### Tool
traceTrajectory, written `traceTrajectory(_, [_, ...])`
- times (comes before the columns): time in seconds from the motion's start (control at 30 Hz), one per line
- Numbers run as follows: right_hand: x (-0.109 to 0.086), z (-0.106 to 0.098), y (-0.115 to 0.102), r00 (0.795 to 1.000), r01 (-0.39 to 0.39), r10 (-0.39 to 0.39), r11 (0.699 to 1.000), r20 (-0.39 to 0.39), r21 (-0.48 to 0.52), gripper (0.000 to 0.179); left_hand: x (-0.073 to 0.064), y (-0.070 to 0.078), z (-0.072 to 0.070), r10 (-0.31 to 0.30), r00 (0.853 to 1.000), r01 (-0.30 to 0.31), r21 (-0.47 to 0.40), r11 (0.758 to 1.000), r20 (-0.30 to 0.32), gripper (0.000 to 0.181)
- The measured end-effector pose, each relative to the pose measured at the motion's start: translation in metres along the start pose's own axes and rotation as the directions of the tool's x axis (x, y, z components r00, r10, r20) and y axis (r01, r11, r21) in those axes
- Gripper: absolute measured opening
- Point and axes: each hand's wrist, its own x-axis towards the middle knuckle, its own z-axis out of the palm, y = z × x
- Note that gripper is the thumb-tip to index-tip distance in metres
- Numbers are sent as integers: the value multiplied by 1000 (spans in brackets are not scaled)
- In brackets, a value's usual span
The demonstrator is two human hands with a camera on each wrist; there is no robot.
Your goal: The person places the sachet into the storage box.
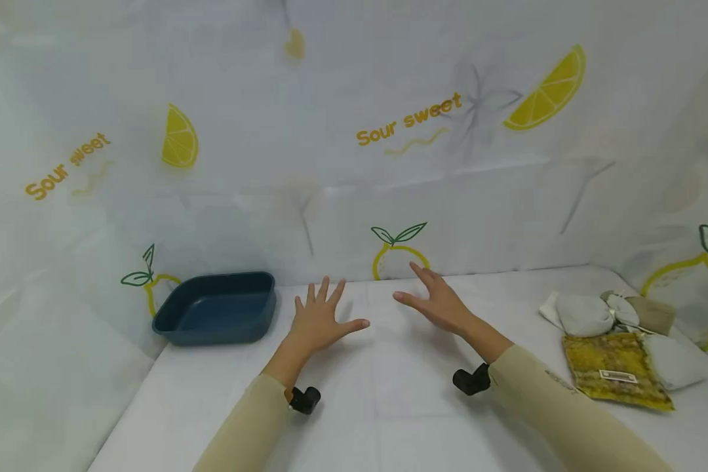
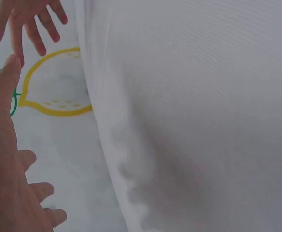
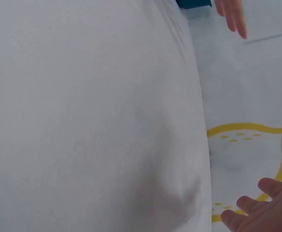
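Note:
Both hands hover over the white table, holding nothing. In the head view the left hand has its fingers spread and its thumb pointing right. The right hand faces it from the right, fingers extended toward the back wall. Nearest the left hand is a dark blue rectangular basin, with a bare inside. To the right of the right forearm lies a pile of small pouches: a yellow-brown patterned one with a pale label in front, a pale grey one beside it, and a white one and a brown one behind.
A white cloth covers the table. Behind it hangs a pale curtain printed with lemons and the words "Sour sweet". Dark camera mounts are strapped at the left wrist and right wrist.

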Motion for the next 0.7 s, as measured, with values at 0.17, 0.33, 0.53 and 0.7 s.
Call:
traceTrajectory(0.17, [8, 13, -13, 999, 25, -31, 988, 38, 155, 89, -31, -28, -19, 133, 988, -136, -40, 990, -72, 93])
traceTrajectory(0.33, [14, 27, -36, 997, 33, -48, 973, 61, 227, 89, -59, -73, -31, 210, 925, -226, -13, 974, -316, 64])
traceTrajectory(0.53, [20, 49, -70, 997, 34, -56, 944, 57, 329, 89, -84, -126, -34, -56, 811, -53, -168, 984, -583, 37])
traceTrajectory(0.7, [23, 72, -97, 995, 78, -98, 922, 33, 379, 88, -98, -150, -35, -280, 718, 71, -332, 940, -638, 44])
